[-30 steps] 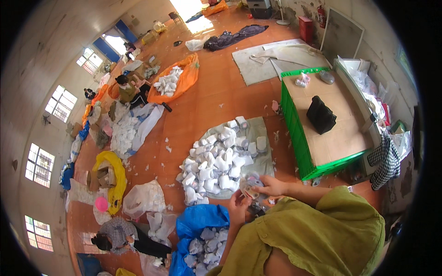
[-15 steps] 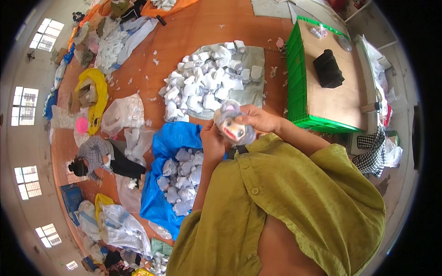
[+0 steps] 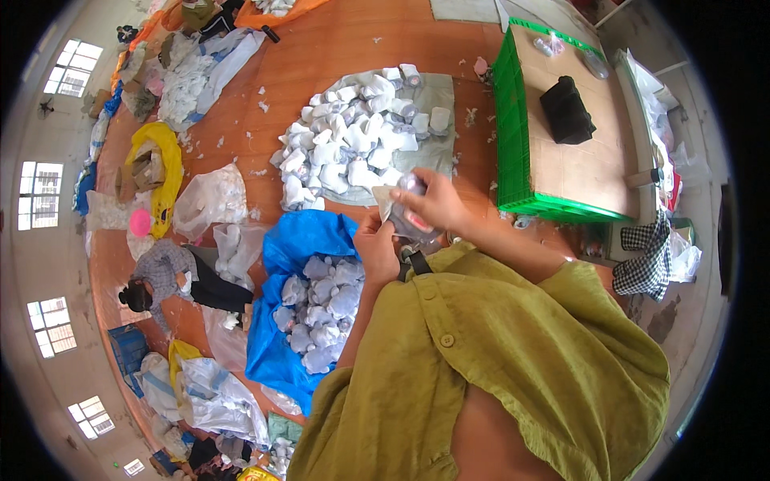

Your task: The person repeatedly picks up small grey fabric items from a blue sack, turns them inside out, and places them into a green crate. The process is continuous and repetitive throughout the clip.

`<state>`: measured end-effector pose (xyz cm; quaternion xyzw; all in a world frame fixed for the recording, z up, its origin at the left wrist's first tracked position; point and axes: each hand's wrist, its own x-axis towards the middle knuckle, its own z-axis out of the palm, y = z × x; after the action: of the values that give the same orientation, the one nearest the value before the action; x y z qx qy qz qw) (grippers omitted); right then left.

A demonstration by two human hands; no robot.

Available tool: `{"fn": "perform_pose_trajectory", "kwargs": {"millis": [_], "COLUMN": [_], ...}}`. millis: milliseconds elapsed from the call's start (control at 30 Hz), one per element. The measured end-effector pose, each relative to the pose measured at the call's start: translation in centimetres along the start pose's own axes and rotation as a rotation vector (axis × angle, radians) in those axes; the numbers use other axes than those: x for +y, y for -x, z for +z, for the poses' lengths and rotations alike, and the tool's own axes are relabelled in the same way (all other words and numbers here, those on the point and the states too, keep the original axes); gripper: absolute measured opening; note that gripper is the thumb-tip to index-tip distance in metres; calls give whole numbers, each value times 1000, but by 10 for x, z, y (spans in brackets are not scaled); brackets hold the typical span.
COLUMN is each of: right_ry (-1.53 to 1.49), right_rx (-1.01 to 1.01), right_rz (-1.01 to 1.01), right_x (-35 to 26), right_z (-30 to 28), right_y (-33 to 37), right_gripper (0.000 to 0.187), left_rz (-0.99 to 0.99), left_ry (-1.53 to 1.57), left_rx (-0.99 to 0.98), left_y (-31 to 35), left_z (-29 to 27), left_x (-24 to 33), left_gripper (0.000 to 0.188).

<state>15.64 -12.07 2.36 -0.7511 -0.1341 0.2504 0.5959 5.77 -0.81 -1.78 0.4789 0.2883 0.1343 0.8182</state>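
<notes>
In front of my waist both hands hold a small grey stuffed toy head (image 3: 411, 228), which has a painted face with red on it. My right hand (image 3: 443, 202) wraps its fingers over the top and covers much of the face. The fingers of my left hand (image 3: 375, 245) pinch a pale cream flap at the toy's left side. Beyond my hands, a heap of white and grey stuffed pieces (image 3: 357, 144) lies on a pale cloth (image 3: 439, 90). At my left, a blue plastic sack (image 3: 271, 276) stands open around several grey stuffed pieces (image 3: 319, 314).
To the right stands a green crate (image 3: 511, 132) topped with cardboard (image 3: 589, 172), bearing a black object (image 3: 568, 111). A person (image 3: 172, 272) in a checked shirt works at the left among a clear bag (image 3: 212, 200), a yellow sack (image 3: 170, 172) and white sacks (image 3: 212, 393).
The toy has turned, so its face is now mostly hidden. My right hand has shifted up over its top, and the cream flap shows at my left fingers.
</notes>
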Motion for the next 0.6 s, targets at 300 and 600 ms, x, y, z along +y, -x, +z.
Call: {"fn": "perform_pose_trajectory", "kwargs": {"millis": [300, 600], "right_ry": [-471, -820], "right_rx": [-362, -787], "right_rz": [449, 388], "right_x": [8, 36], "right_z": [-14, 14], "right_y": [-43, -23], "right_gripper": [37, 34], "left_rz": [196, -538], "left_ry": [-667, 690], "left_rx": [-663, -754], "left_y": [11, 37], "left_z": [-32, 23], "left_x": [-16, 73], "left_gripper": [37, 68]}}
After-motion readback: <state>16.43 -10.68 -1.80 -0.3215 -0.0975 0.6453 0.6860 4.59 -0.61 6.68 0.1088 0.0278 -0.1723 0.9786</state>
